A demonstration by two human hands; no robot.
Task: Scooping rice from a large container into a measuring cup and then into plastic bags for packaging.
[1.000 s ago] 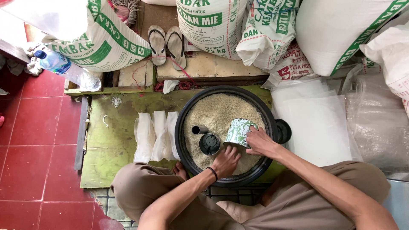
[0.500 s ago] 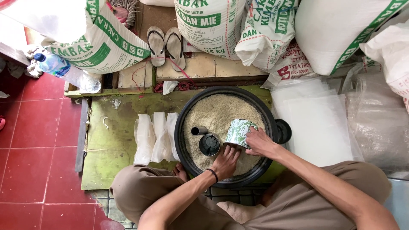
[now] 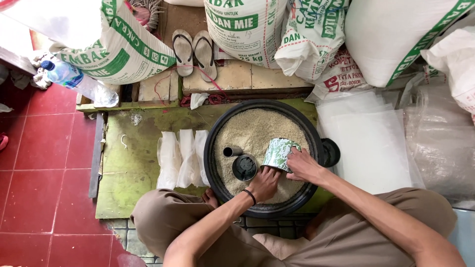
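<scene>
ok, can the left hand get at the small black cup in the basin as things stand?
Probably yes. The left hand rests on the grain just beside the black cup, with nothing between them. The right hand holds the patterned can off to the other side.

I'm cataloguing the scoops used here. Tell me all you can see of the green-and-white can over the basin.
The can is a cylinder with a green-and-white printed pattern, likely metal. It lies tilted on its side over the pale grain that fills the black basin, near the basin's right side. Which end is open cannot be told. The right hand grips it from the right; the left hand touches its lower end. A small black cup sits in the grain just to its left, apart from it.
</scene>
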